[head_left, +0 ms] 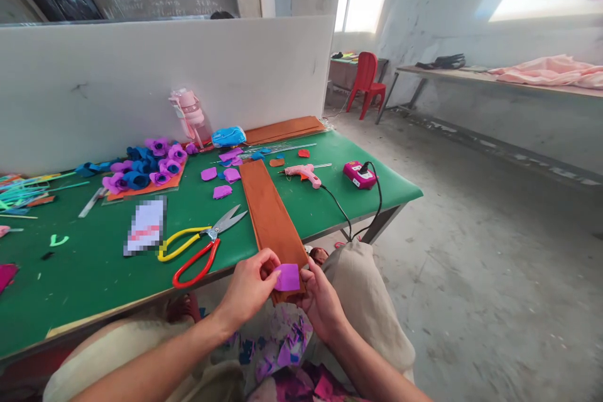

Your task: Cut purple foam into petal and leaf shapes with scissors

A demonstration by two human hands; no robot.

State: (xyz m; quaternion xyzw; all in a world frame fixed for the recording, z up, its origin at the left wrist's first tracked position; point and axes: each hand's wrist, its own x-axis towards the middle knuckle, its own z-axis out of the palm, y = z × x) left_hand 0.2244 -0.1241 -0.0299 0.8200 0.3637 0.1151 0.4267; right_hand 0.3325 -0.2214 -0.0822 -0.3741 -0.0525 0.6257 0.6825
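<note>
Thin coloured strips point(23, 191) lie in a loose heap at the far left of the green tabletop point(103, 279), then purple and blue flowers point(144, 166) are bunched on an orange sheet point(164, 188), with a blurred-out note point(146, 225) nearer the person. A pink bottle point(189, 112) stands at the back by the white panel point(141, 88), and scissors point(214, 232) lie with blades parted, their red handle close to the front edge. Purple scraps point(222, 191) are scattered just beyond. The left hand point(249, 286) has its grip pinched, thumb against forefinger, on the left edge of a purple square point(289, 277), which is over the near end of a long brown strip point(273, 213) that reaches past the tabletop's front edge. The square looks very light, thin and soft, likely to crease or tear if tugged, so a gentle edge pinch seems best; the strip looks floppy where unsupported and is better taken by both long edges. A glue gun point(304, 173) lies beyond, its cord trailing off the edge. The right hand point(323, 301) is at the strip's near right corner, fingers curled; I cannot tell whether its grip is clamped on strip or square. Rightmost sits a magenta socket point(359, 176) with a black plug point(365, 166) in it
</note>
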